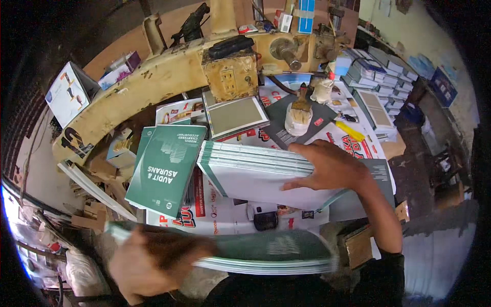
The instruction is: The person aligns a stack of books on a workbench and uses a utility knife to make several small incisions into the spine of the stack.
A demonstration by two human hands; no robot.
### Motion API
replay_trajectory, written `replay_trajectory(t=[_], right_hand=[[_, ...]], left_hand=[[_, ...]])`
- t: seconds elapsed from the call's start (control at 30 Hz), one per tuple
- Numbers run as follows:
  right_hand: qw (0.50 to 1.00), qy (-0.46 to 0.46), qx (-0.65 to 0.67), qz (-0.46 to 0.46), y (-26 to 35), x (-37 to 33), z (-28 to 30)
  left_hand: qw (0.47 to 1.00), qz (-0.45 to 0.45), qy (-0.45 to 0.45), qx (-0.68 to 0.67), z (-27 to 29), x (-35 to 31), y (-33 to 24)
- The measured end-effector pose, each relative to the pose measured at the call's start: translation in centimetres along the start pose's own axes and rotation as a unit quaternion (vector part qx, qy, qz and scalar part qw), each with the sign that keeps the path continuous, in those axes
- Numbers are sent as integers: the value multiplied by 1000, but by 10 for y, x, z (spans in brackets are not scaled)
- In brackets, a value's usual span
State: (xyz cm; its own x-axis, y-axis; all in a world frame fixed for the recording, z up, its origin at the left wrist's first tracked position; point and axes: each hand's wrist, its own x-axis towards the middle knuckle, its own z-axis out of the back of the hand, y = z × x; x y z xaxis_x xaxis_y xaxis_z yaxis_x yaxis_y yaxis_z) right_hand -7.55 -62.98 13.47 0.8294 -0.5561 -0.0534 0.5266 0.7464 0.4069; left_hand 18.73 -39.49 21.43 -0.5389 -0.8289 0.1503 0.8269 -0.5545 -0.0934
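My left hand [153, 261], smeared by motion, grips a bundle of green-covered books [276, 248] close to my body; their white page edges face me. With thumb and fingers spanning the top, my right hand [335, 169] is closed on a thick stack of books [255, 181]. That stack stands on its long edge on the table, with a white side toward me and green strips along its spines. Left of it lies a pile of green books [166, 166], covers up, apart from both hands.
Behind the books stand a glue pot with a brush [299, 115] and a framed grey panel [236, 118]. A yellow-handled tool [350, 130] lies at the right. Large worn machinery [230, 71] spans the back. Stacked boxes [378, 77] fill the far right. Printed sheets [220, 217] cover the table.
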Motion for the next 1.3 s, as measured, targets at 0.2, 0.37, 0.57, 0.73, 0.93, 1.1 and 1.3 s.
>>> replay_trajectory(t=[0.2, 0.37, 0.57, 0.73, 0.93, 1.1, 1.3], right_hand=[[993, -7, 102, 59, -4, -4, -1], [946, 9, 320, 44, -2, -7, -1], [993, -74, -58, -77, 16, -26, -20], [963, -201, -179, -31, 38, -13, -47], [976, -178, -120, -27, 42, -15, -53], [982, -143, -120, 26, 41, -31, -58], [976, -140, -116, 119, 37, -40, -53]], left_hand=[[992, -103, 13, 76, -50, 74, -12], [991, -53, -73, 94, -141, 109, 15], [918, 18, -396, 20, -133, 68, 39], [835, 354, -407, 106, -168, 16, 135], [877, 469, -77, 72, -202, 0, 168], [878, 445, -91, 154, -119, -11, 159], [916, 308, -210, 152, -12, 16, 93]])
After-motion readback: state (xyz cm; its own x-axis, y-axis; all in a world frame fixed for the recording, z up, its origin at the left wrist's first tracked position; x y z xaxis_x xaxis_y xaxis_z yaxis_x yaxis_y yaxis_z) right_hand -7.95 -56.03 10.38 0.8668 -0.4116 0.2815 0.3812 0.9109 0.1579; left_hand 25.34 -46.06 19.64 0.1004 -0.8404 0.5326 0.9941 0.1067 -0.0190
